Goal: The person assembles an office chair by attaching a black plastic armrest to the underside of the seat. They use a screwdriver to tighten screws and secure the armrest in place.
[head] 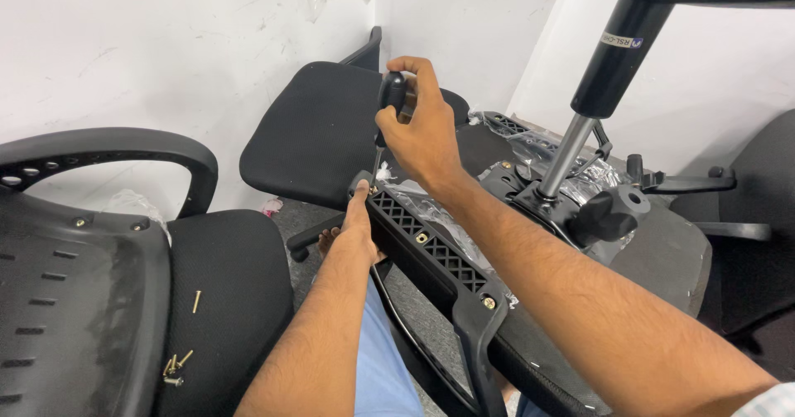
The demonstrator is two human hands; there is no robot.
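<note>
My right hand (pixel 421 131) is closed around the black handle of a screwdriver (pixel 389 102) with a thin steel shaft; I hold it upright, tip down at the far end of a black plastic armrest bracket (pixel 431 247) with a lattice pattern. My left hand (pixel 358 226) presses against that bracket end, fingers hidden behind it, grip not discernible. The bracket lies on an upturned black fabric chair seat (pixel 662 255). Loose brass screws (pixel 175 363) rest on another black seat cushion (pixel 224 293) to the left.

Loose brass screws (pixel 177 366) lie on black seat cushion (pixel 224 293), lower left. Second seat cushion (pixel 319 131) leans at white wall (pixel 166 44). Gas-lift cylinder (pixel 609 77) stands tilted, right.
</note>
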